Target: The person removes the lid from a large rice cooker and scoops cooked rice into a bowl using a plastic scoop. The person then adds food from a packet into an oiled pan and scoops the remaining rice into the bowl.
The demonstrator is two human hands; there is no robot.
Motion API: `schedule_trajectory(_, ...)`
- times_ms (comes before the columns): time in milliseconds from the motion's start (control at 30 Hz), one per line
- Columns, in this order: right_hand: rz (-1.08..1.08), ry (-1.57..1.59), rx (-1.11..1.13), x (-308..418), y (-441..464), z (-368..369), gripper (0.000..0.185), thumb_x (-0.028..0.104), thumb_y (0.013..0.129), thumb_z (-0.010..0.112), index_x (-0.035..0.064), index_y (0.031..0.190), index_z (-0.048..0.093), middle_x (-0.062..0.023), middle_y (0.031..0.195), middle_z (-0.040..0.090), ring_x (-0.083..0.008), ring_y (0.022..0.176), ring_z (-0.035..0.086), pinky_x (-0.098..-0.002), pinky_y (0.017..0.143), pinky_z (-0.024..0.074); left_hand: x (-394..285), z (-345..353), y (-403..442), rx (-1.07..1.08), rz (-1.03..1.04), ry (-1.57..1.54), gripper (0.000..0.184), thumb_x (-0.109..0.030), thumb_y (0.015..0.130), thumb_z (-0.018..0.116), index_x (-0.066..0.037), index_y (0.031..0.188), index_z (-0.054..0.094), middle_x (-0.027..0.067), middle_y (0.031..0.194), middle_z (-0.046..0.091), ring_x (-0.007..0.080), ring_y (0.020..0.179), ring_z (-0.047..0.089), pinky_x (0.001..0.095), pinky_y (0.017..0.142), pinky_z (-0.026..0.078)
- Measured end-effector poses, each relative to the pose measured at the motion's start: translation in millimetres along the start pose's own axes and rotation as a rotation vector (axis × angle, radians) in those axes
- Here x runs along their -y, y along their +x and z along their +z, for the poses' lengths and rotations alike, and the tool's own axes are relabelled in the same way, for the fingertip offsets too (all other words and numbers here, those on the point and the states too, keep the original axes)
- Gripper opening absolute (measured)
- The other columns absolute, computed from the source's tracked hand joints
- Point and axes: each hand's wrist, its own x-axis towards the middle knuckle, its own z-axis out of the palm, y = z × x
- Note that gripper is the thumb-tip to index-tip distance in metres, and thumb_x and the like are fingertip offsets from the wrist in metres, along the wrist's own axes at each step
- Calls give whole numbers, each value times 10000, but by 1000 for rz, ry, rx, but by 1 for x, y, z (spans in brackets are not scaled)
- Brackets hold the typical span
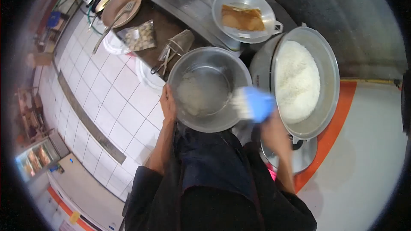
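Observation:
My left hand grips the left rim of a wide metal bowl, its fingers against the outer wall. The bowl holds a little cloudy liquid or residue. My right hand, blurred by motion, is closed on a blue scoop. White rice-like grains show at the scoop's left end, over the bowl's right rim. To the right, a large metal pot holds a mound of white rice.
Behind the bowl, a colander-like pan holds a brown piece. Scissors, a clear bag of pale chunks and a pinkish bowl with a fork are at the upper left. A wall stands at the right.

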Motion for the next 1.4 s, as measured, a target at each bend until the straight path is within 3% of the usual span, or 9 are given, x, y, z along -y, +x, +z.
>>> schedule_trajectory(33,79,-28,98,27,9,30,410,75,936,392,-12,1336,360,-343,1082,591,-512,1001,582,-575,814,459,0,0,2,-18,-6,6,496,-388,1042,385,5,1299,542,167,1160,640,228,1075,582,331,952,431)
schedule_trajectory(67,-412,-99,-24,-10,37,88,415,58,918,412,-1,1324,351,-335,1028,601,-505,957,600,-564,796,471,0,-1,0,-2,-15,-20,470,-358,1038,391,7,1292,544,157,1182,628,221,1110,562,328,971,413)
schedule_trajectory(100,-509,-65,-42,-12,60,127,444,29,893,434,16,1327,342,-328,1000,608,-493,931,615,-563,786,478,0,-2,0,19,-20,-48,444,-327,1035,396,9,1284,547,147,1204,615,214,1145,542,325,991,394)
schedule_trajectory(300,-209,-374,45,14,220,203,426,41,884,475,-52,1299,448,-335,978,645,-453,948,656,-521,838,518,-16,0,2,-14,-129,-140,462,-338,1044,381,26,1273,549,168,1206,624,248,1133,561,333,993,397)
schedule_trajectory(533,-503,-713,207,51,293,264,197,104,847,588,-27,936,705,-193,1078,685,-373,1000,667,-462,845,537,4,-5,8,-5,-173,24,551,-393,1037,404,52,1350,487,206,1341,554,283,1281,492,319,1067,345)
schedule_trajectory(600,-548,-1067,774,69,297,264,251,96,823,616,22,1052,687,-170,1115,678,-354,1014,661,-451,843,540,7,-4,9,4,-143,-2,534,-386,1038,404,41,1344,500,191,1328,567,263,1261,502,317,1058,351)
schedule_trajectory(833,-640,-653,490,41,198,196,389,128,905,478,116,1283,569,-220,1091,657,-399,982,636,-502,831,492,6,-2,8,27,-96,-137,489,-371,1043,397,-1,1331,536,152,1268,606,213,1181,533,306,1024,375)
schedule_trajectory(1133,-233,-254,137,-4,72,124,601,149,926,555,183,1486,340,-245,1158,615,-438,1036,600,-492,872,479,2,0,3,28,-148,-145,489,-377,1044,398,21,1278,558,131,1188,631,195,1096,553,311,967,405)
schedule_trajectory(1400,-349,172,-154,-15,14,-17,508,205,937,577,20,1389,437,-235,1172,621,-320,1109,600,-413,981,428,9,0,2,7,-11,-91,474,-380,1043,392,-7,1274,572,144,1170,649,215,1079,579,313,956,418)
